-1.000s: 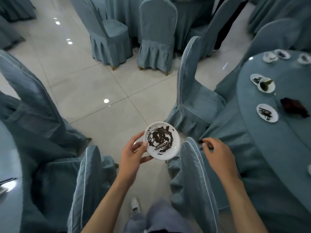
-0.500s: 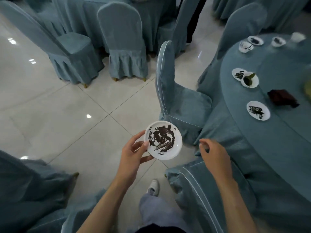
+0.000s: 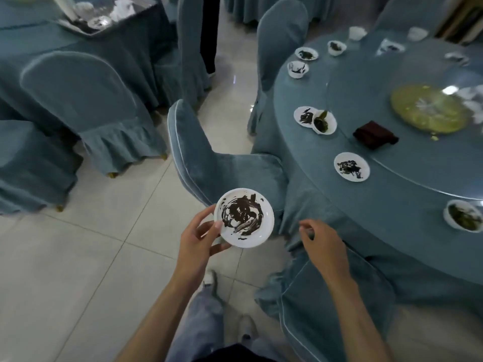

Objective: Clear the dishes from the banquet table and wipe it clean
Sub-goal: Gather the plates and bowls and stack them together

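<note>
My left hand (image 3: 198, 244) holds a small white plate (image 3: 244, 218) smeared with dark sauce, level above the floor. My right hand (image 3: 324, 246) hovers empty with curled fingers at the hanging cloth of the round banquet table (image 3: 392, 205). On the table lie a dirty plate (image 3: 351, 166), a plate beside a bowl (image 3: 324, 122) with green residue, another bowl (image 3: 464, 216) at the right edge, several more small dishes (image 3: 306, 53) at the far rim, and a dark red cloth (image 3: 375, 134) on the glass turntable (image 3: 428, 108).
Covered chairs stand close: one (image 3: 209, 158) just beyond the plate, one (image 3: 321, 309) under my right arm, one (image 3: 281, 35) at the table's far side. Another clothed table (image 3: 65, 48) with a tray of dishes (image 3: 104, 17) stands back left. Tiled floor (image 3: 78, 257) lies to the left.
My view has swung right and forward toward the banquet table. My right hand has come off the chair back and now hangs by the tablecloth. My left hand still holds the plate.
</note>
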Demonstrator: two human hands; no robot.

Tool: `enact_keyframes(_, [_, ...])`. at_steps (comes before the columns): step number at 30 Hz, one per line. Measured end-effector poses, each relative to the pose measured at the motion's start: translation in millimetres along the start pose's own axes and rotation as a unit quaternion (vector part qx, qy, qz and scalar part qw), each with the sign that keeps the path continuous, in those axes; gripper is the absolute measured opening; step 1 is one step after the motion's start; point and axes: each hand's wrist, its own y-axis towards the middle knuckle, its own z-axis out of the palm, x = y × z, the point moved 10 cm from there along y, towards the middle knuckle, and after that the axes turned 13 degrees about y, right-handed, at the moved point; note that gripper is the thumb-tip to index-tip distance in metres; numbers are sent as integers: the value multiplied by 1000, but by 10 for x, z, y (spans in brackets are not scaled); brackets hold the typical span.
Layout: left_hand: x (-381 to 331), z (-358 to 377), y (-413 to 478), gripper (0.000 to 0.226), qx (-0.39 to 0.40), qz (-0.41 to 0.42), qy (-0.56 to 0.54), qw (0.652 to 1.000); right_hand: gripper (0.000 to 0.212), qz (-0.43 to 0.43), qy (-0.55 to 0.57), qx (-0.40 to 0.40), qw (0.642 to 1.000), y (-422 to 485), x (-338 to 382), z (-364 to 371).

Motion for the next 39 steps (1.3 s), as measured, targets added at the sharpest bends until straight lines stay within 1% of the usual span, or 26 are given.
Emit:
enact_keyframes(6, [-305, 204, 920, 34, 86, 22, 32, 996, 18, 53, 2, -65, 996, 391, 16, -43])
enact_keyframes(9, [-440, 359, 1283, 35, 127, 32, 32, 991, 18, 76, -4, -96, 992, 553, -4, -126])
enact_keyframes(13, [-499, 597, 1636, 38, 165, 22, 29, 986, 17, 122, -6, -121, 985, 700, -163, -244])
enact_keyframes(16, [-517, 828, 1872, 39, 183, 6, 41, 982, 16, 130, 0, -146, 981, 879, -297, -408])
enact_keyframes(20, [-565, 1204, 2219, 39, 191, -4, 58, 980, 20, 165, -5, -147, 975, 1306, -716, -616])
enact_keyframes(24, [-602, 1645, 2536, 41, 192, -8, 88, 977, 20, 188, 22, -150, 970, 1819, -1208, -829])
enact_keyframes(27, [-646, 2006, 2758, 44, 186, -24, 99, 977, 34, 214, 54, -123, 968, 2177, -1536, -926])
enact_keyframes(29, [-715, 2249, 2886, 46, 184, -28, 109, 976, 43, 229, 54, -105, 966, 2385, -1728, -989])
enact_keyframes(34, [-837, 2700, 3176, 45, 158, -36, 121, 979, 53, 280, 45, -90, 955, 2821, -2203, -1135])
enact_keyframes(37, [-840, 2887, 3328, 44, 142, -44, 122, 981, 53, 303, 56, -82, 948, 3031, -2452, -1124])
enact_keyframes(39, [-834, 2973, 3399, 43, 137, -49, 121, 982, 48, 308, 61, -83, 946, 3137, -2560, -1108])
